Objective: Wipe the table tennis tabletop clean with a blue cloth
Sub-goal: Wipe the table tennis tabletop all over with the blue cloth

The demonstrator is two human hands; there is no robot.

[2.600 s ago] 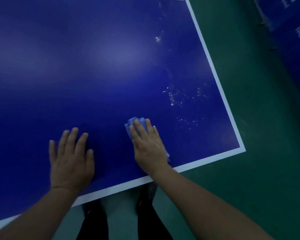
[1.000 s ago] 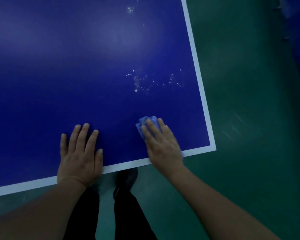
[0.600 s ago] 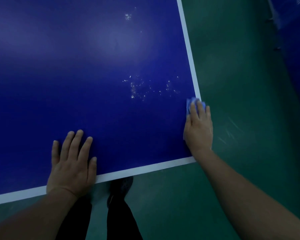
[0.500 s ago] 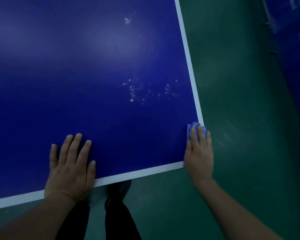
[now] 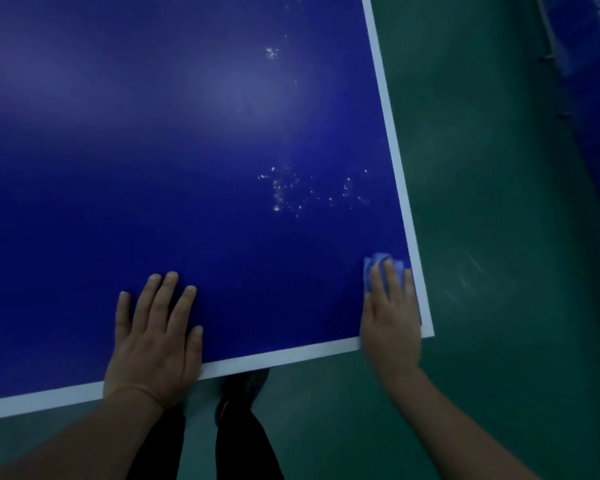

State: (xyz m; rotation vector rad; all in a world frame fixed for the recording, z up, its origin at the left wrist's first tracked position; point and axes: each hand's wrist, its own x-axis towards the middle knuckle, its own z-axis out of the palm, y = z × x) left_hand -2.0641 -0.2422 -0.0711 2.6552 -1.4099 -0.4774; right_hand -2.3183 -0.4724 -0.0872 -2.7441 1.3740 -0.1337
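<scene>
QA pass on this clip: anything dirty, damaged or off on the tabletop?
Yes: pale specks are scattered on the blue tabletop near its right edge, with a smaller patch farther up. The cloth under the right hand sits at the near corner, short of them.

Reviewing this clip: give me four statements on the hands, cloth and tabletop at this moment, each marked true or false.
1. The right hand presses the blue cloth near the tabletop's right corner. True.
2. The left hand is lifted clear of the tabletop. False: it rests flat on it, near the front edge.
3. White specks lie on the tabletop beyond the cloth. True.
4. The cloth covers those specks. False: it lies nearer the person and to the right of them, apart from them.
</scene>
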